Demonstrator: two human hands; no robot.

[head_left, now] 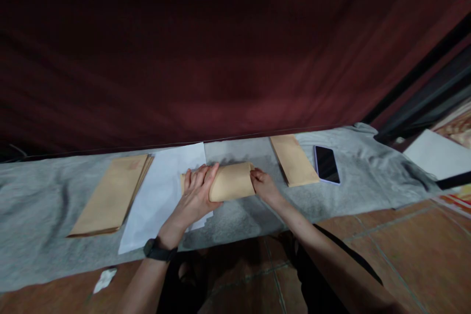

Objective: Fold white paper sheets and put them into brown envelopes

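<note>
A brown paper envelope (233, 181) lies across the middle of the grey cloth, its surface bowed upward. My left hand (200, 186), with a dark watch on the wrist, is laid over the envelope's left part, fingers stretched out and thumb along its edge. At the other end, my right hand (262, 184) pinches the envelope's right edge, its fingertips partly hidden there. White paper sheets (162, 196) lie fanned a little under and left of my left hand. Farther left rests a stack of brown envelopes (108, 196).
Right of my hands lie more brown envelopes (294, 162) and a phone (327, 164) with a dark screen. A grey cloth (37, 216) covers the narrow surface. Behind it hangs a dark red curtain (235, 73). A crumpled white tissue (105, 279) lies on the tiled floor (412, 255).
</note>
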